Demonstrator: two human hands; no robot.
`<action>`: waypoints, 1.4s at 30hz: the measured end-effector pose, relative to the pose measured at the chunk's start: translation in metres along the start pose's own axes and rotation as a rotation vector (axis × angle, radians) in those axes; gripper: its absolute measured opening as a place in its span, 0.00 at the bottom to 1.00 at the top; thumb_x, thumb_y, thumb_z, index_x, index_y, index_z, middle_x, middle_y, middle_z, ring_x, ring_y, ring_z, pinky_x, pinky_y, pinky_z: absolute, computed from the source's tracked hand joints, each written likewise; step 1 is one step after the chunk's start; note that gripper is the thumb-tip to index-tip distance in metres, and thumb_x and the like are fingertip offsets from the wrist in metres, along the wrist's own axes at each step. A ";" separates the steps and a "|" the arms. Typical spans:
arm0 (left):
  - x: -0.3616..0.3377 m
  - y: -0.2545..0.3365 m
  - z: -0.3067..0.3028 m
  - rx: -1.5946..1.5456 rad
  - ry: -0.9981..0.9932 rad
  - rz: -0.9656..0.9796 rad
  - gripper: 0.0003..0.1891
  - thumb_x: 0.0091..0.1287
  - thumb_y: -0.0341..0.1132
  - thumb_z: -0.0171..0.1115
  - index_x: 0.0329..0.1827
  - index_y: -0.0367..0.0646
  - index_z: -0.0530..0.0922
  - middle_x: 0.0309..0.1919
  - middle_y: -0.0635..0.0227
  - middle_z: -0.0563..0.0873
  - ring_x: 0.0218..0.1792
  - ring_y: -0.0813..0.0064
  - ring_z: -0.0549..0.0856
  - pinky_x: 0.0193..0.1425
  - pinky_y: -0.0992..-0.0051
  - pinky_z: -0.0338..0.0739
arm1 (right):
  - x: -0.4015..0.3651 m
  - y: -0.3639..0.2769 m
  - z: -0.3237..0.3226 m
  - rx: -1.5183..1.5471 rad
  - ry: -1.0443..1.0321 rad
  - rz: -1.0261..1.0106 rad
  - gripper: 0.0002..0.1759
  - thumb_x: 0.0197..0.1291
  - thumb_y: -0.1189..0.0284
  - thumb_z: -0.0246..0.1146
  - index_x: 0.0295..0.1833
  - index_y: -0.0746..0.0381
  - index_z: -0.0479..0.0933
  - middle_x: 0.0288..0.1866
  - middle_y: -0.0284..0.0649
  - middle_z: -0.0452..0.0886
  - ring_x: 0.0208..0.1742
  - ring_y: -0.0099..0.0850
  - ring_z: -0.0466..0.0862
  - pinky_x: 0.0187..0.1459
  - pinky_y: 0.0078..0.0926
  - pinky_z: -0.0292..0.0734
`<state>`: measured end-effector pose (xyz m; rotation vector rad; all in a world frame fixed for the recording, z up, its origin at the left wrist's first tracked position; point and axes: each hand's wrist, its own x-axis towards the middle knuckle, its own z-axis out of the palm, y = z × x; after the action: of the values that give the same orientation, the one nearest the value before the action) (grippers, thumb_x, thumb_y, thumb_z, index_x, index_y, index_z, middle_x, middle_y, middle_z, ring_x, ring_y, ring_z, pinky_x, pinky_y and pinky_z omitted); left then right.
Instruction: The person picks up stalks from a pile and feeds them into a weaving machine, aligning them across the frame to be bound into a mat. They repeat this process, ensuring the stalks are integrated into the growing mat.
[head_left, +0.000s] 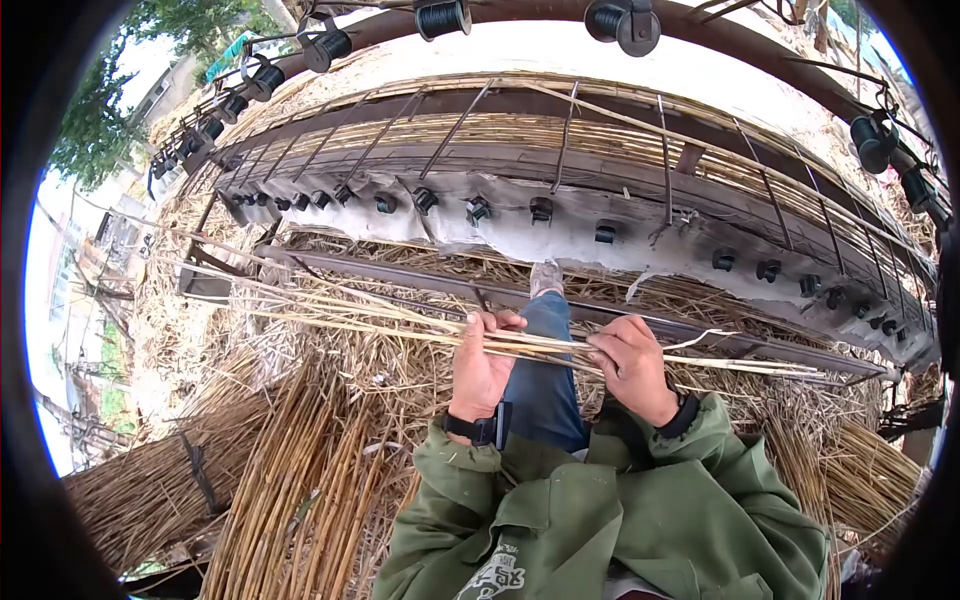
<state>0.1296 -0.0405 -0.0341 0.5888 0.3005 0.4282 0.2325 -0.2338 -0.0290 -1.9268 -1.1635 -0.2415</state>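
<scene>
A thin bunch of pale reed stalks (545, 346) spans the space in front of my body, its long ends reaching far out to the left. My left hand (482, 368) holds the stalks between the thumb and the curled fingers, palm partly turned up. Closed over the same bunch farther right is my right hand (636, 368), its fingers pinching the stalks from above. Short ends stick out beyond it to the right. Both hands are above my leg, just on the near side of a long metal rail (420, 284).
Ahead stands a long frame with a pale sheet-covered front (450, 222), upright metal rods (668, 160) and several dark wire spools (442, 18) above. Reed bundles lie at left (290, 480) and right (870, 465). Loose straw (385, 385) covers the ground.
</scene>
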 end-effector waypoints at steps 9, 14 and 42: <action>-0.001 0.001 -0.011 0.146 -0.030 -0.040 0.08 0.71 0.33 0.53 0.50 0.41 0.71 0.38 0.68 0.78 0.42 0.76 0.80 0.49 0.73 0.78 | -0.002 0.005 -0.009 -0.078 -0.084 0.063 0.11 0.44 0.76 0.67 0.37 0.61 0.80 0.34 0.37 0.80 0.38 0.37 0.80 0.38 0.32 0.74; -0.005 0.001 -0.006 0.243 -0.077 0.016 0.13 0.71 0.32 0.54 0.56 0.38 0.69 0.42 0.64 0.80 0.48 0.71 0.81 0.49 0.74 0.78 | 0.005 0.009 -0.011 0.234 -0.311 0.288 0.09 0.57 0.69 0.63 0.39 0.62 0.79 0.32 0.45 0.81 0.36 0.46 0.81 0.36 0.39 0.75; -0.024 -0.015 -0.012 -0.070 0.361 0.210 0.16 0.76 0.46 0.40 0.38 0.47 0.73 0.16 0.77 0.63 0.19 0.81 0.63 0.27 0.75 0.63 | 0.043 0.000 -0.140 -0.324 -0.072 0.088 0.03 0.54 0.77 0.60 0.33 0.64 0.73 0.23 0.49 0.73 0.26 0.51 0.75 0.26 0.41 0.66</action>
<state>0.1086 -0.0572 -0.0482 0.4739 0.5686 0.7471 0.2902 -0.3109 0.0809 -2.2807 -1.1369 -0.3318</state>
